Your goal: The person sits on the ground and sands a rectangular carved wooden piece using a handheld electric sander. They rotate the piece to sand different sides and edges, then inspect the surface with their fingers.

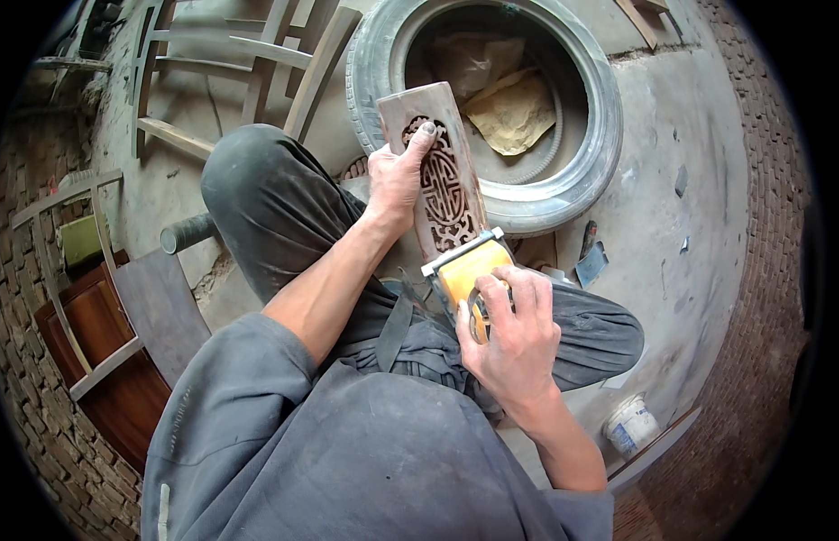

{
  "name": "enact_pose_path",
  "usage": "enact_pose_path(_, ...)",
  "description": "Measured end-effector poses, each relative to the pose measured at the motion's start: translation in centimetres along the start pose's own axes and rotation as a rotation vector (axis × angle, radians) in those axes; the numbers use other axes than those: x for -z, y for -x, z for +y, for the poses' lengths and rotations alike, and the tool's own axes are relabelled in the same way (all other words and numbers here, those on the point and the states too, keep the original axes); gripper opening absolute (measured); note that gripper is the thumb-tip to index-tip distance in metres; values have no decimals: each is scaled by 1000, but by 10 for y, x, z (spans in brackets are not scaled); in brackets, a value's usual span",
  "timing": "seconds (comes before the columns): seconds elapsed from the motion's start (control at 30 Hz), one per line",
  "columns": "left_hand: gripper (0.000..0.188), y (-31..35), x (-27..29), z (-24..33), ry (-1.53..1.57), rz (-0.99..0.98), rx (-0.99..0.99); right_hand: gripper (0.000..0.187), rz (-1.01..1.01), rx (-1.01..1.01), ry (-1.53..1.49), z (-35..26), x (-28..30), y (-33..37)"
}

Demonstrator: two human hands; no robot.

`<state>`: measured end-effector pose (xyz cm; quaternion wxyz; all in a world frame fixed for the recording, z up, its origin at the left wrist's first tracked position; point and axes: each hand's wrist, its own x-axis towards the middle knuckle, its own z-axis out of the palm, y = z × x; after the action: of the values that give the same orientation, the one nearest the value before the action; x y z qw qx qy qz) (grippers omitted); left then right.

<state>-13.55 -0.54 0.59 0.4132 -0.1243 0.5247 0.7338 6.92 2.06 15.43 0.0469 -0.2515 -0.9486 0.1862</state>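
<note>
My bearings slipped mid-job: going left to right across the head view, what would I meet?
Red-brown wooden panel → dark pipe → left hand, gripping the carved wooden piece → right hand, on the yellow sanding tool → white bucket.

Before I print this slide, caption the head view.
The left hand grips an openwork-carved wooden panel; the right hand holds a yellow hand sander at the panel's near end.
</note>
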Motion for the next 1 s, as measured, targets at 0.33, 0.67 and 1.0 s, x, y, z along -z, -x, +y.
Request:
enact_pose_path(0.33, 36, -1, 3, -5, -6, 6, -13, 37, -33, 30, 10, -21, -4, -22)
enact_pose_path(0.67, 32, -5, 4, -9, 28, -34, -16, 36, -11, 2, -3, -12, 2, -32)
enact_pose_path(1.0, 43, -3, 9, -2, -130, -48, -43, 38, 5, -148, -195, 21, 19, 37)
